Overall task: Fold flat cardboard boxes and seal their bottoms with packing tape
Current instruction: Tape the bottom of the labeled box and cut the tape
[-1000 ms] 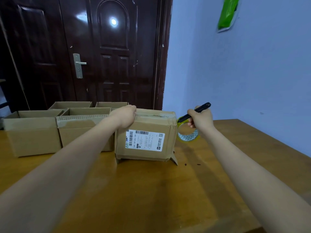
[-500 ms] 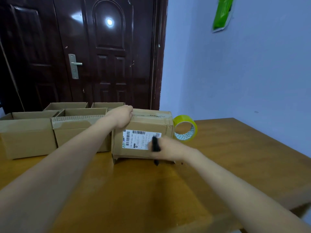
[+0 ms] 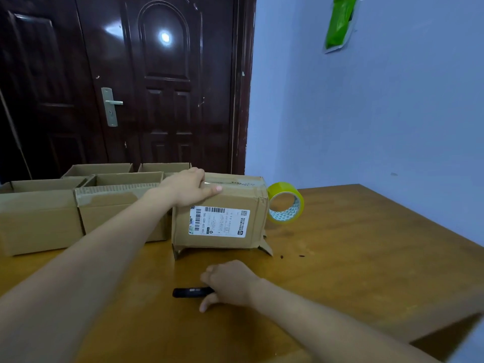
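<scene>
**While one hand steadies the box, the other rests on the cutter**

While the left hand (image 3: pixel 190 188) lies over the top near edge of the brown cardboard box with a white shipping label (image 3: pixel 222 221), its fingers are nearly straight and pressed flat on the taped top, the thumb pointing right along the edge. That box stands closed side up on the wooden table (image 3: pixel 366 271), its bottom flaps splayed out at both lower corners.

Nearer the camera than the box, the right hand (image 3: pixel 230 282) sits low on the table with its fingers loosely curled over one end of a slim black utility knife (image 3: pixel 191 292), which lies flat and sticks out to the hand's left. Whether the fingers truly grip it or only touch it cannot be told.

Beyond and to the right of the right hand, a yellow roll of packing tape (image 3: pixel 285 203) stands on edge, just beside the labelled box's right side.

To the left of the left hand stand four open-topped brown cardboard boxes (image 3: pixel 42 221), set close together in two rows. What lies inside them is hidden.
</scene>
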{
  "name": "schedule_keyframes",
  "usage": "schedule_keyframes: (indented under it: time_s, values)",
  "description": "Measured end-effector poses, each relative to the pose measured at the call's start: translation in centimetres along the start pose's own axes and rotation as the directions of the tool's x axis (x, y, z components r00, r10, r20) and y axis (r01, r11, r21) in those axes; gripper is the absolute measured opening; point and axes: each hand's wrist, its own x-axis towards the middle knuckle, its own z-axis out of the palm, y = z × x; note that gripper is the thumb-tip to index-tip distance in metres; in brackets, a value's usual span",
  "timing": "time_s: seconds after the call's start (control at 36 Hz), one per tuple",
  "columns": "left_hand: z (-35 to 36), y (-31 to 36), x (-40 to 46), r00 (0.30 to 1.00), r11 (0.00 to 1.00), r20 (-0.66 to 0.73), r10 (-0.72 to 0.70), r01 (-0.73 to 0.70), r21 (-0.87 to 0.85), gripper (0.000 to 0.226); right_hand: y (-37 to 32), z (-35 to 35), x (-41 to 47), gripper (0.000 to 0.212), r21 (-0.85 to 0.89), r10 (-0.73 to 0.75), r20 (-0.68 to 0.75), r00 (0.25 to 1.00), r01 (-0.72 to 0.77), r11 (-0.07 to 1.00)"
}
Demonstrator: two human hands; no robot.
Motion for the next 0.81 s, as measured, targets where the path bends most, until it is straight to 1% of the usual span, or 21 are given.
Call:
schedule_keyframes:
  time_s: [0.08,0.11,0.14,0.17,0.19,0.22,0.25,0.31,0.33,0.36,0.39,0.42,0.44,0.5,0.58,0.64,0.72,0.75,0.81]
  values:
    - [-0.2,-0.1,0.0,0.999,0.999,0.033,0.027,-0.028,0.045,0.071,0.3,-0.5,-0.3,0.052,0.043,0.017,-0.036,0.999,-0.016,0.999]
    - [-0.2,-0.2,0.1,0.999,0.998,0.039,0.031,-0.033,0.055,0.072,0.6,-0.8,-0.5,0.05,0.058,0.032,-0.1,0.994,-0.026,0.998]
    - [-0.2,-0.3,0.2,0.998,0.998,0.044,0.033,-0.035,0.06,0.073,1.0,-1.0,-0.7,0.05,0.075,0.059,-0.197,0.979,-0.045,0.996]
    - [-0.2,-0.4,0.3,0.998,0.998,0.045,0.035,-0.038,0.059,0.073,1.5,-1.3,-0.9,0.053,0.096,0.09,-0.321,0.943,-0.062,0.993]
    - [-0.2,-0.5,0.3,0.998,0.998,0.046,0.042,-0.044,0.051,0.074,2.3,-1.6,-1.1,0.054,0.128,0.128,-0.434,0.892,-0.079,0.989]
    - [-0.1,-0.6,0.3,0.998,0.998,0.046,0.052,-0.054,0.037,0.077,3.1,-2.1,-1.3,0.051,0.169,0.167,-0.536,0.828,-0.089,0.982]
    - [0.0,-0.6,0.2,0.997,0.998,0.049,0.061,-0.062,0.02,0.081,4.0,-2.6,-1.5,0.044,0.201,0.206,-0.634,0.745,-0.098,0.975]
    - [0.2,-0.8,0.0,0.996,0.997,0.047,0.079,-0.079,-0.01,0.086,6.0,-3.9,-2.2,0.032,0.262,0.292,-0.788,0.543,-0.133,0.956]
    - [0.4,-0.8,0.0,0.995,0.996,0.044,0.089,-0.088,-0.023,0.085,7.0,-4.7,-2.8,0.029,0.308,0.346,-0.82,0.457,-0.158,0.938]
    - [0.5,-0.8,-0.1,0.995,0.995,0.045,0.092,-0.091,-0.035,0.082,8.1,-5.3,-3.2,0.027,0.361,0.41,-0.823,0.394,-0.194,0.912]
    - [0.5,-0.8,0.0,0.994,0.995,0.047,0.094,-0.092,-0.044,0.078,9.1,-5.9,-3.8,0.025,0.413,0.473,-0.805,0.357,-0.234,0.88]
    - [0.5,-0.7,0.0,0.994,0.995,0.061,0.087,-0.084,-0.055,0.074,10.1,-6.2,-4.3,0.022,0.465,0.54,-0.765,0.35,-0.279,0.84]
    - [0.4,-0.6,-0.1,0.994,0.995,0.078,0.078,-0.073,-0.068,0.072,11.2,-6.2,-4.8,0.016,0.507,0.596,-0.717,0.361,-0.315,0.802]
    - [0.3,-0.4,0.0,0.993,0.994,0.093,0.066,-0.057,-0.091,0.071,13.1,-6.0,-5.5,0.004,0.571,0.675,-0.616,0.405,-0.361,0.737]
    - [0.3,-0.2,0.2,0.993,0.996,0.098,0.068,-0.062,-0.059,0.068,15.0,-5.1,-5.8,0.034,0.598,0.714,-0.451,0.536,-0.412,0.687]
    - [0.5,-0.1,0.1,0.991,0.998,0.116,0.066,-0.063,-0.032,0.066,15.6,-4.5,-5.8,0.046,0.599,0.713,-0.371,0.595,-0.433,0.674]
    - [0.8,0.3,0.0,0.988,0.997,0.139,0.07,-0.072,0.013,0.062,15.7,-3.6,-5.1,0.053,0.562,0.675,-0.265,0.688,-0.459,0.688]
    - [0.7,0.4,-0.1,0.987,0.996,0.14,0.074,-0.079,0.029,0.06,15.7,-3.3,-4.8,0.054,0.539,0.669,-0.234,0.706,-0.478,0.693]
    - [0.8,0.5,-0.2,0.989,0.996,0.129,0.077,-0.083,0.042,0.059,15.5,-3.0,-4.2,0.052,0.536,0.672,-0.194,0.715,-0.496,0.683]
